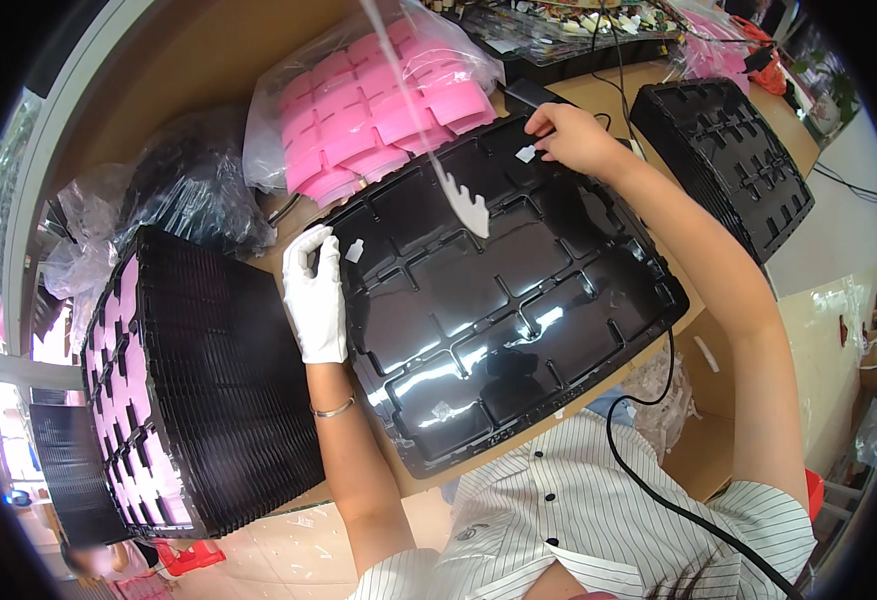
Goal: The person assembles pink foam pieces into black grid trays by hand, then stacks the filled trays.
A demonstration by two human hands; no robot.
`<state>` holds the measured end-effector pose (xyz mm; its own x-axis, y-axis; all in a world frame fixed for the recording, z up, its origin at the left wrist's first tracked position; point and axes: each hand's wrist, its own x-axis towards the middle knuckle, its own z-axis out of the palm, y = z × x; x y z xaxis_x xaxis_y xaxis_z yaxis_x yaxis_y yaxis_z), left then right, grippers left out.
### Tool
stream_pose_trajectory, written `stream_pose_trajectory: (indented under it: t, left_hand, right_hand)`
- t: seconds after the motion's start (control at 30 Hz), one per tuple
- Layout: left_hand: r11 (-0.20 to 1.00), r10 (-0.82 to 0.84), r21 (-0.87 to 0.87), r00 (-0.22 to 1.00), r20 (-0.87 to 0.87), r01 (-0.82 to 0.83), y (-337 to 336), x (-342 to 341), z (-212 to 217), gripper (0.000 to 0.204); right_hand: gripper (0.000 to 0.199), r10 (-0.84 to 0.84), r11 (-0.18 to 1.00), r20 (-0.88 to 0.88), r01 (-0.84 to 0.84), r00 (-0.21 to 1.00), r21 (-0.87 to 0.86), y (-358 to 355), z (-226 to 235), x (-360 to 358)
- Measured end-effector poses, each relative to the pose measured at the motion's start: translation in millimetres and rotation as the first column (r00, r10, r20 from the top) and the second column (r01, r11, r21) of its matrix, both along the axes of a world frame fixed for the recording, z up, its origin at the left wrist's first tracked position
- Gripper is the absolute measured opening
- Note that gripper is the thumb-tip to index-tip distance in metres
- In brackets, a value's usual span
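A glossy black plastic tray (459, 300) with moulded ridges lies before me on the table. My left hand (316, 295), in a white glove, rests at the tray's left edge with its fingers curled in; whatever they hold, if anything, is hidden. Just right of its fingertips, a small white tag-like piece (355, 250) lies on the tray. Bare, my right hand (574, 138) reaches to the far right corner, thumb and fingers apart. A second small white piece (527, 154) is right by its thumb. Over the tray's middle shows a pale toothed strip (469, 207) on a long thin stem.
Tall nested black trays (229, 370), the end one holding pink pieces, stand at left. Pink trays in clear plastic (379, 100) lie at the back, beside crumpled dark bags (194, 190). More black trays (729, 160) lean at right. A black cable (649, 478) runs across my front.
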<state>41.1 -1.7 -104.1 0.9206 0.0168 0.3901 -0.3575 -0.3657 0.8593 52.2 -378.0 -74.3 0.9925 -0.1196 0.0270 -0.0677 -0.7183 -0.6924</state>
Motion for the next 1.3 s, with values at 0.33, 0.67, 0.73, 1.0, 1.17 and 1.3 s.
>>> stream_pose_trajectory:
  t: [0.33,0.67,0.73,1.0,1.17,1.3]
  left_hand:
    - [0.983,-0.042,-0.180,0.999,-0.019,0.038,8,3,-13,0.014]
    - [0.977,-0.025,-0.215,0.993,-0.115,0.000,13,1,-16,0.011]
    - [0.977,-0.028,-0.213,0.994,-0.108,0.004,11,-2,-13,0.011]
    - [0.989,-0.040,-0.140,0.999,-0.011,0.038,11,-2,-13,0.016]
    - [0.997,-0.031,-0.072,0.999,0.035,0.033,11,-1,-12,0.018]
    - [0.999,-0.025,-0.022,0.997,0.069,0.027,11,-3,-9,0.020]
  right_hand:
    - [0.020,-0.068,0.997,-0.261,0.077,0.963,0.026,3,13,25]
    - [0.023,-0.063,0.951,-0.312,-0.038,0.948,-0.308,22,25,30]
    - [0.021,0.010,0.955,-0.333,-0.107,0.943,-0.276,21,27,29]
    - [0.018,0.056,0.852,-0.184,-0.143,0.981,-0.504,19,10,21]
    - [0.018,0.207,0.834,-0.090,-0.223,0.974,-0.505,12,4,10]
    - [0.021,0.262,0.930,-0.065,-0.270,0.963,-0.250,0,1,9]
